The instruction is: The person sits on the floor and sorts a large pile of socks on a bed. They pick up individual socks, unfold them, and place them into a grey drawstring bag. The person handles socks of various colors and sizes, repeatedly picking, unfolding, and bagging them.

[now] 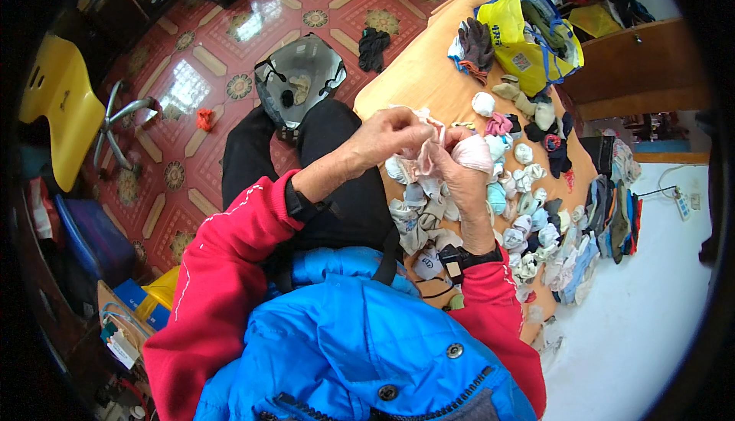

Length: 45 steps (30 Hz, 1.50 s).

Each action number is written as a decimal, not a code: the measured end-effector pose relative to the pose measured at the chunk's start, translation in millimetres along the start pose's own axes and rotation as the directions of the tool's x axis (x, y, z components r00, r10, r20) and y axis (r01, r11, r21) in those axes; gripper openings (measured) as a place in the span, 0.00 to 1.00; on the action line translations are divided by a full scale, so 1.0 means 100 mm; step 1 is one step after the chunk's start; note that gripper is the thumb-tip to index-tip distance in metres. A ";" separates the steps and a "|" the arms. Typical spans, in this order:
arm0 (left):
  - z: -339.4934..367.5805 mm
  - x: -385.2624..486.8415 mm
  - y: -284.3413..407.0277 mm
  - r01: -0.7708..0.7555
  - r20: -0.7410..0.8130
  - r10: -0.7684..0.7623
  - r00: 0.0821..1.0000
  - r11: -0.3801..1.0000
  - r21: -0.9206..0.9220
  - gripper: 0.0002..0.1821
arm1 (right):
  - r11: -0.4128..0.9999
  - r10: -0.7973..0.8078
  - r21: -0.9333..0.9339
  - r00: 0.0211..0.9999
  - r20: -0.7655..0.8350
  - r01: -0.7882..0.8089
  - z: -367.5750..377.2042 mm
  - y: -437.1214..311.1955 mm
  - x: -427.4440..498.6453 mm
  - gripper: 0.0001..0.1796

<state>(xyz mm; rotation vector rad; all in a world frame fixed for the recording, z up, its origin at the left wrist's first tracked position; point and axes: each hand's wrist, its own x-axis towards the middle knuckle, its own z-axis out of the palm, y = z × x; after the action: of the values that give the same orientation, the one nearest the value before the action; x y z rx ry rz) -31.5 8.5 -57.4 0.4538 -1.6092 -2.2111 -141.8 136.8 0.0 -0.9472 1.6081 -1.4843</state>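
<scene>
Both hands meet over the orange-covered surface, working a piece of pale pink cloth, likely a sock (428, 160). My left hand (390, 134) pinches its upper edge between thumb and fingers. Gripping the lower part is my right hand (465, 185), which also has a rounded pale pink bundle (473, 153) against its fingers. Below and beside the right hand lie several balled socks, among them a turquoise one (496, 197) and a white one (523, 153). Loose grey and white socks (410, 223) lie under the hands. Where the fingers overlap, part of the pink cloth is hidden.
A yellow bag (522, 68) stuffed with clothes stands at the far end, beside dark knit gloves (478, 48). Folded clothes (614, 214) line the right edge. A lined bin (300, 76) stands by my knees. On the tiled floor are a black cloth (374, 48) and a yellow chair (60, 105).
</scene>
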 end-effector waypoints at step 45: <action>-0.39 0.06 0.09 -0.308 -0.125 0.283 0.951 0.905 -0.294 0.10 | 0.970 0.004 0.243 1.000 -0.025 0.002 -0.59 -0.10 0.02 0.22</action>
<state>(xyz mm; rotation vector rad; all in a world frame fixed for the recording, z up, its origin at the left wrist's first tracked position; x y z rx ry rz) -18.0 -29.8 -60.4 0.1889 -1.1693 -2.1273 -195.1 161.7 13.0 -0.7913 1.4035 -1.6545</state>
